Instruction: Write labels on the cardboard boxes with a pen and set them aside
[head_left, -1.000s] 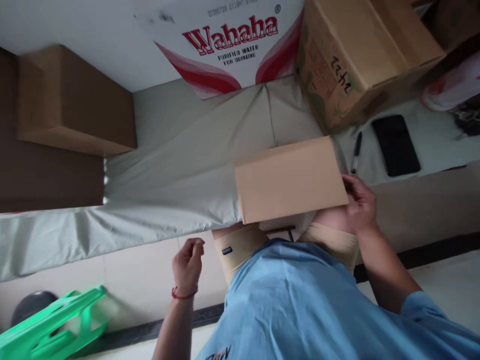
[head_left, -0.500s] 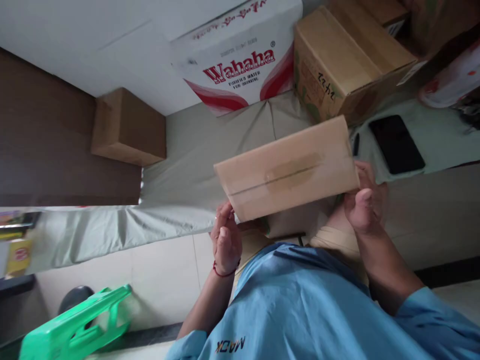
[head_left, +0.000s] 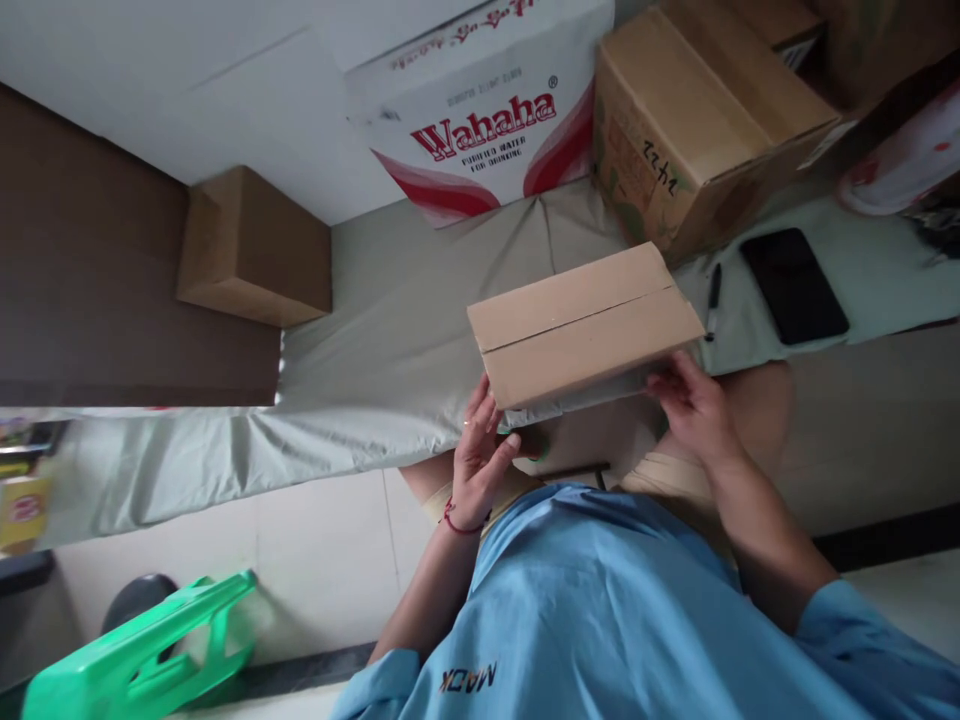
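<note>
The flat cardboard box (head_left: 585, 325) lies in front of the Wahaha carton (head_left: 487, 120), a little to its right and nearer to you, on the grey cloth (head_left: 390, 330), with its near long side at the edge of the cloth. Its 2 top flaps meet in 1 seam, and I see no tape on it. Your left hand (head_left: 480, 465) is open, fingers spread, with the tips against the near left corner of the box. Your right hand (head_left: 694, 410) has bent fingers at the near right edge, but I cannot tell if they pinch it or only touch it. In my judgement the box handles best with 1 hand at each near corner, thumbs on top, so that it sits level and the flaps do not lift. Mind the marker pen (head_left: 713, 300) and the black phone (head_left: 793, 285), right of the Wahaha carton, close to the box's right end.
</note>
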